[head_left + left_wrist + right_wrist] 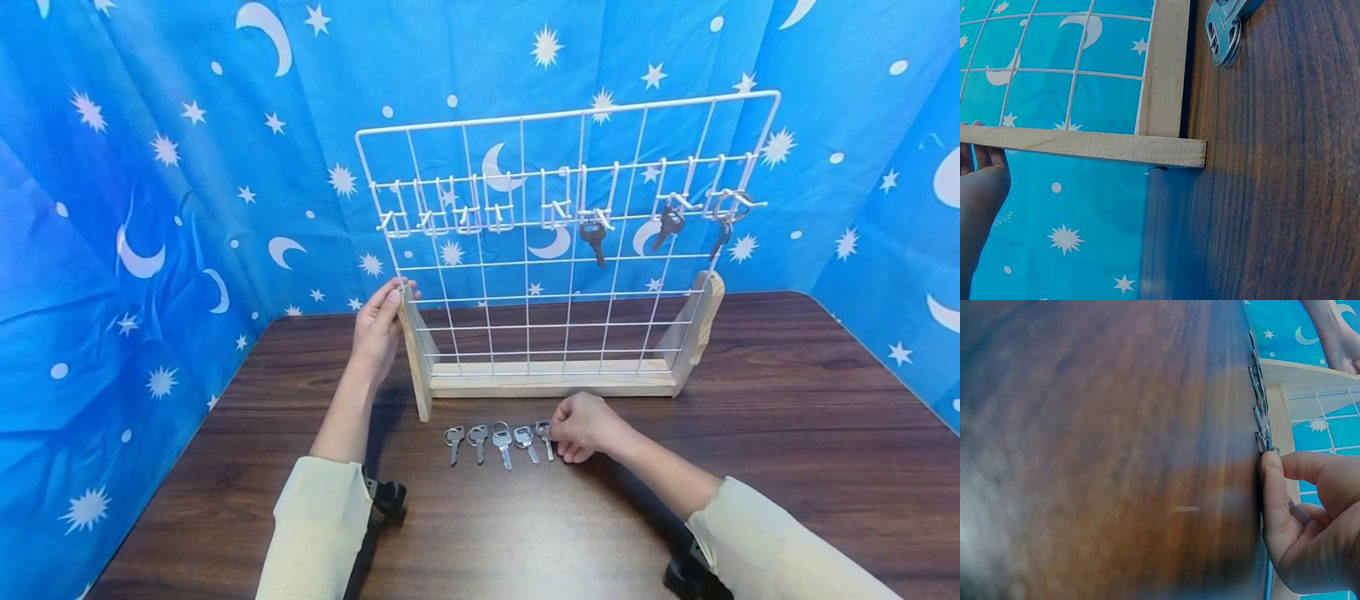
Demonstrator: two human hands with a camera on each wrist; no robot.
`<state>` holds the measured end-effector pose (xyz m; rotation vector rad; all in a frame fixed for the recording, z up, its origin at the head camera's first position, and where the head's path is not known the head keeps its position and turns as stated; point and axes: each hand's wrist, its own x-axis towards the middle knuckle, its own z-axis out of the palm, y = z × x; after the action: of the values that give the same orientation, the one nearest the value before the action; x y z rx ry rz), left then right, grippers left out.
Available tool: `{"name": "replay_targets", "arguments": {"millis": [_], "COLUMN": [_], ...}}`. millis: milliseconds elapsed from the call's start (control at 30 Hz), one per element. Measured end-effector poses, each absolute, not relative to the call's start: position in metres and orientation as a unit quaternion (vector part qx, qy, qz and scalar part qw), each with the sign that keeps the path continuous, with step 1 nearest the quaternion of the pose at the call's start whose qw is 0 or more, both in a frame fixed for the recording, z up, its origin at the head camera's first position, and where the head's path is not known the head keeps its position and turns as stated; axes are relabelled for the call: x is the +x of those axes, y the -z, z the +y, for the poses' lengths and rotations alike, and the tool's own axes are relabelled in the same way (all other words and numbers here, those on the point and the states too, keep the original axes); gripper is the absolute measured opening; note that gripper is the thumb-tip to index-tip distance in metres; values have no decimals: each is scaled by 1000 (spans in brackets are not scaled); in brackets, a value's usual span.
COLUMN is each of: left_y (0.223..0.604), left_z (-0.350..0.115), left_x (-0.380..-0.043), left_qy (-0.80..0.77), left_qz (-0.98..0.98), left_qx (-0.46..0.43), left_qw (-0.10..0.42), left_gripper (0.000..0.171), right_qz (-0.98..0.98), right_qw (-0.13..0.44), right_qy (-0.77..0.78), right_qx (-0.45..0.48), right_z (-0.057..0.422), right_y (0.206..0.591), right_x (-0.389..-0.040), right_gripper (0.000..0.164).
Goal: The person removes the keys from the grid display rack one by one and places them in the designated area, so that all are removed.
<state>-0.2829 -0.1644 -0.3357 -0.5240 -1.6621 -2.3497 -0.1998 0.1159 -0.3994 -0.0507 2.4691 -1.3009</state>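
My left hand grips the upper end of the left wooden side support of a white wire-grid rack; the left wrist view shows its fingers behind that wood. On the table before the rack's wooden base, several silver keys with rings lie in a row. Thumb and forefinger of my right hand pinch the rightmost key at its ring end, low over the tabletop. Part of that key is hidden by the fingers. Left of it lies another key.
White hooks line the upper part of the grid. Three keys hang toward its right side, among them a dark key and a key further right. A blue cloth with moons and stars surrounds the dark wooden table.
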Motion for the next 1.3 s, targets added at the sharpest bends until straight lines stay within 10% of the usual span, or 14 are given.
{"name": "replay_targets", "arguments": {"millis": [467,1033,1300], "left_y": [335,337,336], "left_z": [-165,-165,-166], "left_x": [-281,-283,-282], "left_qy": [800,801,803], "left_qz": [-563,-556,-555], "left_qx": [-177,-189,-187], "left_qw": [108,115,109], "left_gripper": [43,30,44], "right_qz": [895,875,854], "right_qw": [144,-318,-369], "right_qy": [417,345,358], "right_qx": [-66,-121,-83], "right_z": [128,154,156], "right_y": [386,272,251], "right_x": [-201,-203,-207], "right_gripper": [10,11,21]}}
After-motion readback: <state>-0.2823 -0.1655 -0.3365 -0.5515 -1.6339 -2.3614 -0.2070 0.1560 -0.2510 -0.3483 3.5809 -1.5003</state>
